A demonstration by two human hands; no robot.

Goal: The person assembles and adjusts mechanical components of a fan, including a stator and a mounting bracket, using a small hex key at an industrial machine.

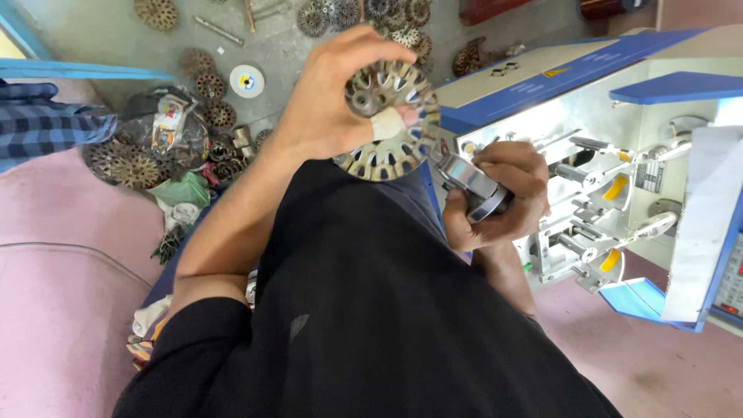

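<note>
Gripping slotted disc, yellow triangular label beyond.

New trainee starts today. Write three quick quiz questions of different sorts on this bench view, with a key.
1. True or false: the left hand holds the round slotted metal disc.
2. Which does the right hand grip? A) a shiny metal cylinder B) a grinding wheel C) a plaid cloth
3. Fill in: more slotted discs lie in a pile on the ____.

Key: 1 true; 2 A; 3 floor.
</note>
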